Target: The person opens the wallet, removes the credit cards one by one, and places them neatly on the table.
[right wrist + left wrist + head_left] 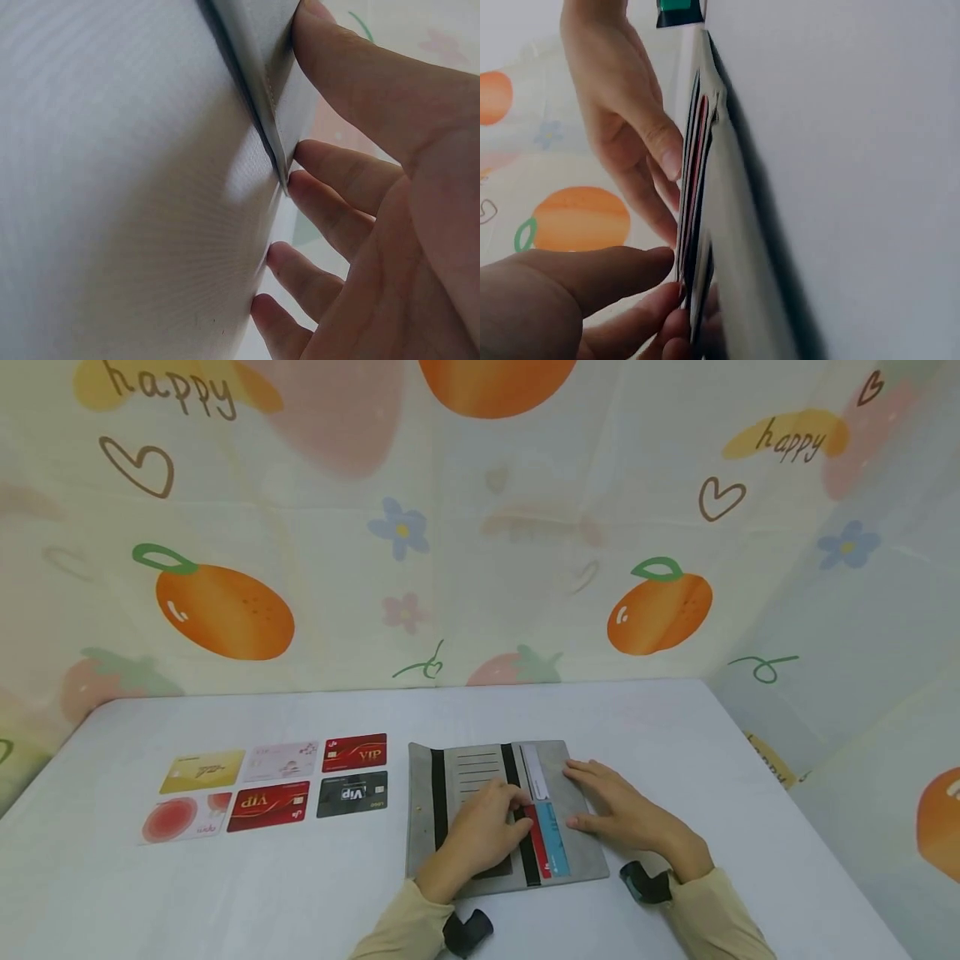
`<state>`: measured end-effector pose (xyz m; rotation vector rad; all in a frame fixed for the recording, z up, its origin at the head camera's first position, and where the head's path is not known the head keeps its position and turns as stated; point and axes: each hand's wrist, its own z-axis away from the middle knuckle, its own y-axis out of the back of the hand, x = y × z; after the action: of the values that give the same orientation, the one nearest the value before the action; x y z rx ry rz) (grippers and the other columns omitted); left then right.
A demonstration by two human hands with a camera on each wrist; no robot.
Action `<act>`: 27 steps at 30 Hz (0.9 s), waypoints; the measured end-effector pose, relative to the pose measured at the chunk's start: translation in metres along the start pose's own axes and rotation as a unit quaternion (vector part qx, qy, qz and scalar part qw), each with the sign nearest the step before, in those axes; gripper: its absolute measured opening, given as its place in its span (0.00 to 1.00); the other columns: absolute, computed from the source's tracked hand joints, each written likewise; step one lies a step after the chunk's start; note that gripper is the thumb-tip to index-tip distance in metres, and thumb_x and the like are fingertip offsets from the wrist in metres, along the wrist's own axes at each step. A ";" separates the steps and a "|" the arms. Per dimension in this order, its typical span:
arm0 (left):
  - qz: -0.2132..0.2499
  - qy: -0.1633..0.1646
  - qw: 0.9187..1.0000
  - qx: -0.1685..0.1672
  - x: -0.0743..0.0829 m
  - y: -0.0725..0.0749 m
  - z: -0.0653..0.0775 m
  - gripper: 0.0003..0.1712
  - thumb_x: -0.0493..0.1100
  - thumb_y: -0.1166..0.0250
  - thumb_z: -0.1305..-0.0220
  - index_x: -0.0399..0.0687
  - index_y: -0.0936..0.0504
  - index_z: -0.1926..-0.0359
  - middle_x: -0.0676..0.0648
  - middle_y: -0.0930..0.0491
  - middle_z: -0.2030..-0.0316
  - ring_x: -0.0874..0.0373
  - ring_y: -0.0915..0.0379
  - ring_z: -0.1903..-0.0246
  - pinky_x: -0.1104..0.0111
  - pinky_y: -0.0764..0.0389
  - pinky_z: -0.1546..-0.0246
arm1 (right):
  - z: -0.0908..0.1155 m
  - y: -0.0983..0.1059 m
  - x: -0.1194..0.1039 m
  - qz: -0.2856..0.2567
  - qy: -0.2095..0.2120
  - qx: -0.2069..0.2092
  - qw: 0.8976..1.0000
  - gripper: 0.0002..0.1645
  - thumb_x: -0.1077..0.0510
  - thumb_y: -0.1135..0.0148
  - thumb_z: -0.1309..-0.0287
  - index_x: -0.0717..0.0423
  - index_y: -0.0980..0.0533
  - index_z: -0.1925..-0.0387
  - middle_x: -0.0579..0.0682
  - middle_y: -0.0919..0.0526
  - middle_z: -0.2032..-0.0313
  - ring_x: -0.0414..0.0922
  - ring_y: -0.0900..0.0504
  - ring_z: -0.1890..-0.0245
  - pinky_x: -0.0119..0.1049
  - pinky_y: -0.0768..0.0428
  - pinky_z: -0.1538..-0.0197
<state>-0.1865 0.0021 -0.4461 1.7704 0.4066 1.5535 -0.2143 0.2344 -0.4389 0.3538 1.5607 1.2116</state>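
Observation:
An open grey wallet (425, 827) with black bands lies flat on the table. A red card (537, 843) and a blue card (553, 839) show side by side in its right half, below a whitish card (536, 771). My left hand (483, 827) reaches over the wallet, thumb and bent forefinger right at the red card's upper left edge; I cannot tell whether they pinch it. In the left wrist view, that thumb (649, 262) meets the thin stacked layers. My right hand (630, 814) rests with spread fingers on the wallet's right margin, its fingertips (304, 154) along the edge.
Left of the wallet, several cards lie in two rows: gold (201, 772), pale floral (281, 762), red (354, 752), pink-patterned (183, 818), another red card (267, 806) and a dark one (352, 794). The white table (262, 902) ends at a printed cloth backdrop (510, 568).

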 end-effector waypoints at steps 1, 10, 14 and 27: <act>0.004 0.001 1.000 0.006 0.000 -0.001 0.001 0.12 0.41 0.31 0.39 0.42 0.15 0.55 0.49 0.25 0.65 0.60 0.32 0.67 0.69 0.29 0.66 | 0.000 0.000 0.000 0.000 -0.001 -0.002 1.000 0.44 0.47 0.34 0.39 0.64 0.37 0.30 0.63 0.38 0.27 0.70 0.47 0.27 0.69 0.44 0.31; 0.052 0.019 0.998 0.029 0.001 -0.005 0.002 0.12 0.43 0.30 0.40 0.41 0.19 0.59 0.49 0.27 0.70 0.60 0.33 0.71 0.71 0.32 0.72 | -0.001 0.000 0.000 -0.002 0.003 -0.005 1.000 0.44 0.47 0.34 0.39 0.65 0.38 0.29 0.64 0.39 0.27 0.70 0.48 0.27 0.69 0.44 0.31; 0.091 0.027 0.995 0.023 0.000 -0.005 0.002 0.12 0.41 0.30 0.40 0.39 0.20 0.58 0.51 0.27 0.76 0.62 0.34 0.77 0.73 0.34 0.77 | 0.000 0.000 0.000 -0.004 0.001 -0.007 1.000 0.44 0.47 0.34 0.38 0.64 0.38 0.29 0.64 0.40 0.27 0.71 0.48 0.27 0.70 0.44 0.31; 0.124 0.035 0.992 0.010 0.003 -0.006 0.004 0.17 0.38 0.29 0.41 0.38 0.24 0.54 0.50 0.19 0.76 0.61 0.30 0.76 0.71 0.30 0.76 | -0.001 0.000 0.002 0.002 0.008 -0.007 1.000 0.44 0.47 0.35 0.38 0.64 0.39 0.29 0.64 0.40 0.27 0.71 0.48 0.27 0.70 0.44 0.32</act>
<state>-0.1809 0.0074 -0.4485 1.8413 0.2430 1.7935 -0.2160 0.2353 -0.4398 0.3393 1.5643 1.2305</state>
